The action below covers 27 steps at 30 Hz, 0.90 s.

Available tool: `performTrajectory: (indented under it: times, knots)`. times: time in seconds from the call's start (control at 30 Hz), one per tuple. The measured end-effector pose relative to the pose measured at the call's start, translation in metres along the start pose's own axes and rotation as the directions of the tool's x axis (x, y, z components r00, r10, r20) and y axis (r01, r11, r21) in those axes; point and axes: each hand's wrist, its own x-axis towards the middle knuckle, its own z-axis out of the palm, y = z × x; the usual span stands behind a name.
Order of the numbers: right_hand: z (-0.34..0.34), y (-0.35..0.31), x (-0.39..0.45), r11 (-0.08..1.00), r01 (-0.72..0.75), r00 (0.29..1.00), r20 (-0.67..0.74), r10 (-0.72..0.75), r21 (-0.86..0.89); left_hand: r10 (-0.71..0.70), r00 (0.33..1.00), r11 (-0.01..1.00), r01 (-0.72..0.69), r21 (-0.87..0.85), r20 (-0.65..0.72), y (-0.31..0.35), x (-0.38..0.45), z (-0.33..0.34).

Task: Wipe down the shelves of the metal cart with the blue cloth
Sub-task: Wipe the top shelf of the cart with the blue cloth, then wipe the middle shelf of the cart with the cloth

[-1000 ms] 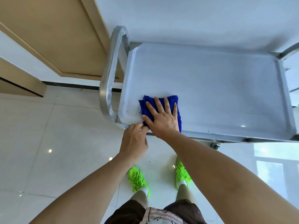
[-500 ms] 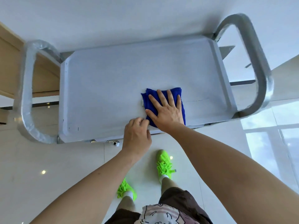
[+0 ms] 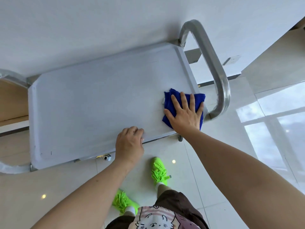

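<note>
The metal cart's top shelf is a pale grey tray with a raised rim, seen from above. A folded blue cloth lies at its right end, near the front corner, partly over the right rim. My right hand presses flat on the cloth with fingers spread. My left hand curls over the shelf's front rim near the middle, fingers closed on the edge.
A curved metal handle rises at the cart's right end; another handle shows at the left. A white wall runs behind the cart, with a wooden door at left. Glossy tiles and my green shoes lie below.
My right hand has slid the blue cloth along the shelf from the left front corner to the right end. My left hand shifted right along the front rim, and I stepped right.
</note>
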Motion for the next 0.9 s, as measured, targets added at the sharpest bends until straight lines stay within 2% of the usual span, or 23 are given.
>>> performTrajectory:
  times: [0.23, 0.37, 0.47, 0.57, 0.67, 0.77, 0.83, 0.9]
  knots:
    - [0.011, -0.013, -0.035, 0.979, -0.177, 0.984, -0.002, 0.178, 0.104, -0.032, 0.999, 0.998, 0.030, -0.051, -0.041, 0.004, -0.005, 0.007]
    - [0.020, -0.030, -0.060, 0.963, -0.218, 0.976, 0.023, 0.217, 0.156, -0.004, 1.000, 0.995, 0.005, -0.104, 0.007, 0.002, -0.018, 0.009]
    - [0.025, -0.049, -0.079, 0.941, -0.207, 0.978, 0.031, 0.207, 0.266, 0.010, 1.000, 0.985, -0.006, -0.172, 0.023, -0.007, -0.046, 0.007]
    - [0.032, -0.079, -0.102, 0.930, -0.152, 0.987, 0.005, 0.160, 0.334, -0.061, 0.998, 0.974, 0.055, -0.219, -0.020, -0.030, -0.087, 0.004]
    - [0.043, -0.120, -0.135, 0.946, 0.013, 0.999, -0.041, 0.001, 0.325, -0.147, 0.989, 0.968, 0.139, -0.208, -0.020, -0.066, -0.131, 0.001]
    - [0.060, -0.160, -0.175, 0.901, 0.176, 0.983, -0.111, -0.144, 0.396, -0.222, 0.975, 0.958, 0.213, -0.191, -0.028, -0.102, -0.171, 0.000]
    - [0.074, -0.182, -0.199, 0.858, 0.214, 0.977, -0.111, -0.183, 0.468, -0.280, 0.959, 0.943, 0.267, -0.197, -0.042, -0.124, -0.194, 0.001]
    - [0.088, -0.199, -0.219, 0.851, 0.243, 0.968, -0.068, -0.240, 0.465, -0.333, 0.942, 0.927, 0.319, -0.198, -0.041, -0.144, -0.214, 0.002]
